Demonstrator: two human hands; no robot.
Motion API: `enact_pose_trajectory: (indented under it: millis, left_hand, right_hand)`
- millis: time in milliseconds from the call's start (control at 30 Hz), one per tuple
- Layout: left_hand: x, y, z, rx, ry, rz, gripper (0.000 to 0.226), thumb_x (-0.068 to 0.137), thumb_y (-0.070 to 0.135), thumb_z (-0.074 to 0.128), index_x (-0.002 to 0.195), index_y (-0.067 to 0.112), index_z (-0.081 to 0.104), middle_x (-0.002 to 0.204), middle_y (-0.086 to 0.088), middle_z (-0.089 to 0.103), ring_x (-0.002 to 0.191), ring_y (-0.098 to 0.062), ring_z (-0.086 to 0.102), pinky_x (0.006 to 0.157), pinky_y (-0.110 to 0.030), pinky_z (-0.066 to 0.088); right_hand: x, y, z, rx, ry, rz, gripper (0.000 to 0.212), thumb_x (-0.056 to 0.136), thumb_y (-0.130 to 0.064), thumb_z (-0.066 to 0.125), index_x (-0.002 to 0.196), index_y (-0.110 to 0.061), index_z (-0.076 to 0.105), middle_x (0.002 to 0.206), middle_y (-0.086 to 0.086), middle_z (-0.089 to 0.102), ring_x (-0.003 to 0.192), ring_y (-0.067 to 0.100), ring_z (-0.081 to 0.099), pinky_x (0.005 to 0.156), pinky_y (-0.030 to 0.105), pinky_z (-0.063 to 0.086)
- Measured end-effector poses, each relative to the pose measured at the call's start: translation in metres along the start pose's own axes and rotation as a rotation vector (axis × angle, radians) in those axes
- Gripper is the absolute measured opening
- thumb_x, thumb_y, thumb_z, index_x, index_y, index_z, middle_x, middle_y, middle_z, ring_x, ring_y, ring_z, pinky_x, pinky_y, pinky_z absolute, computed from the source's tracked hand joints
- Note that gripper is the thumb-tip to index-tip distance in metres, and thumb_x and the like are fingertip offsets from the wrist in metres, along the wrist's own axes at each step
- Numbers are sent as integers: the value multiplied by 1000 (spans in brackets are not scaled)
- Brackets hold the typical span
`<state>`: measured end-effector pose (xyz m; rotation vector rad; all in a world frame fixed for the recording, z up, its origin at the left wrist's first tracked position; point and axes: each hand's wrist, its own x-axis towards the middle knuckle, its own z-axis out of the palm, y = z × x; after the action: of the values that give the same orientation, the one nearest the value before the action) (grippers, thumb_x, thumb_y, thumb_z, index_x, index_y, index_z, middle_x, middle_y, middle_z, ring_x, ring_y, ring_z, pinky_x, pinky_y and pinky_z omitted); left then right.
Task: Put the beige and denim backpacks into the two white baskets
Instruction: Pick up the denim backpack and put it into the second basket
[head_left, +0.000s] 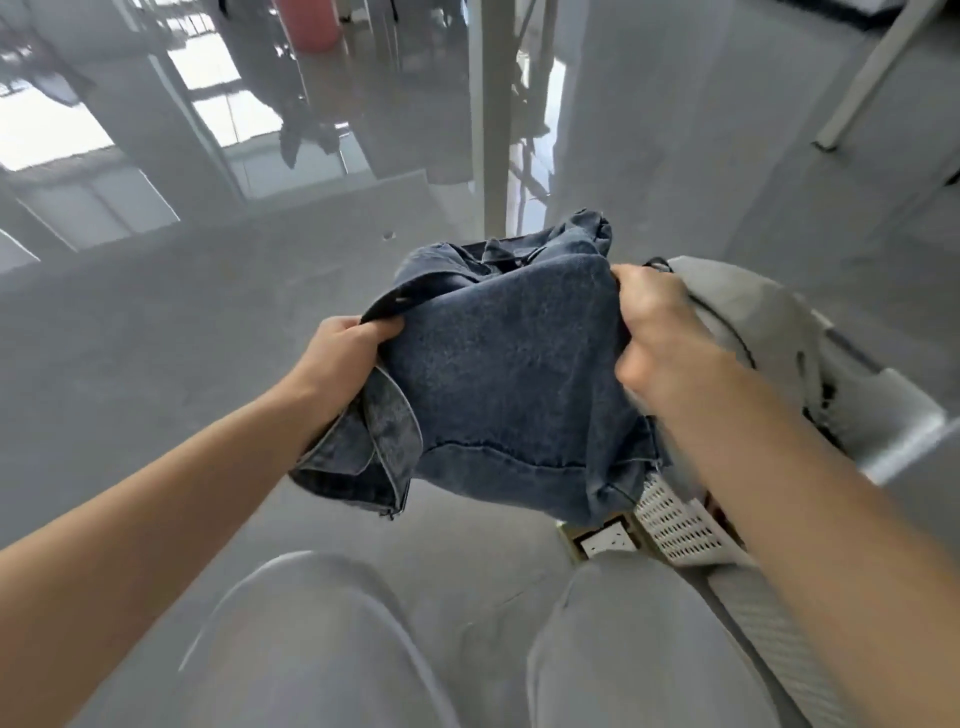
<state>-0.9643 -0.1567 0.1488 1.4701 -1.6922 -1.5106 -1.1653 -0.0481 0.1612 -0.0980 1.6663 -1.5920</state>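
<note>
No text, label, brand, number or sign can be read anywhere in the view. The blue denim backpack (511, 374) at the centre of the frame shows only plain cloth and seams, and the white perforated plastic basket (678, 525) at the lower right carries no readable mark. The small white panel on the floor (608, 540) beside that basket is too blurred to tell.
</note>
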Motion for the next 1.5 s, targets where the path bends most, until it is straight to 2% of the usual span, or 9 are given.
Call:
enact_pose_trajectory:
  millis: [533, 667, 900, 1000, 1100, 1167, 1267, 1367, 1500]
  left_hand:
    - [-77, 69, 178, -163, -356, 180, 26, 95, 20, 52, 74, 13, 66, 71, 0, 67, 64, -14, 63, 61, -26, 50]
    - [-99, 74, 211, -176, -443, 213, 25, 95, 21, 51, 90, 5, 69, 90, -6, 71, 83, -21, 66, 78, -40, 53]
    - [-128, 41, 255, -51, -546, 368, 19, 100, 23, 44, 103, 21, 63, 91, 12, 65, 91, -6, 61, 73, -13, 45]
    - [-124, 16, 269, 20, -530, 406, 18, 100, 20, 43, 101, 19, 62, 91, 12, 64, 94, -12, 61, 73, -19, 45]
    - [-120, 10, 269, -27, -542, 400, 18, 99, 16, 45, 99, 18, 63, 91, 12, 66, 85, -1, 60, 71, -18, 45]
    - [-123, 13, 263, -46, -597, 434, 16, 99, 16, 47, 97, 16, 63, 89, 11, 67, 78, 4, 59, 68, -12, 47]
    - [-130, 16, 260, 32, -725, 548, 13, 97, 17, 52, 98, 7, 60, 91, -9, 66, 81, -10, 58, 74, -33, 51]
    - [-130, 15, 264, 146, -814, 676, 16, 87, 17, 64, 99, 9, 59, 95, -8, 66, 87, -18, 61, 80, -41, 51]
    - [-129, 7, 266, 318, -915, 680, 39, 74, 17, 68, 111, 17, 56, 108, 4, 66, 102, -17, 61, 90, -44, 50]
  right_hand:
    - [-76, -47, -202, 176, 487, -149, 19, 86, -16, 54, 67, -17, 56, 65, 1, 55, 60, 18, 53, 56, 27, 40]
    - [-102, -51, -235, 197, 584, -194, 20, 87, -17, 52, 67, -18, 56, 65, 0, 55, 60, 17, 54, 58, 28, 41]
    - [-113, -18, -287, 226, 687, -87, 33, 83, -48, 62, 93, -17, 67, 92, 6, 72, 81, 24, 69, 77, 35, 55]
    - [-109, 12, -307, 96, 716, 41, 50, 81, -54, 62, 114, -16, 63, 117, 8, 67, 100, 28, 66, 93, 45, 52]
    - [-109, 18, -314, 45, 513, 160, 32, 90, -47, 56, 101, -19, 67, 105, 8, 70, 90, 22, 66, 83, 33, 52]
    - [-104, 11, -319, -13, 422, 224, 43, 88, -56, 52, 98, -17, 68, 95, 9, 71, 85, 22, 66, 82, 31, 50]
    - [-92, -6, -327, -271, 425, 316, 67, 68, -73, 57, 102, -17, 69, 96, 12, 72, 93, 26, 67, 92, 37, 51]
    - [-72, -6, -323, -582, 438, 325, 37, 71, -42, 65, 94, -13, 66, 82, 12, 71, 86, 30, 64, 78, 34, 49]
    - [-69, -6, -298, -917, 613, 229, 35, 76, -20, 60, 108, -4, 61, 110, 18, 65, 95, 32, 61, 68, 28, 41]
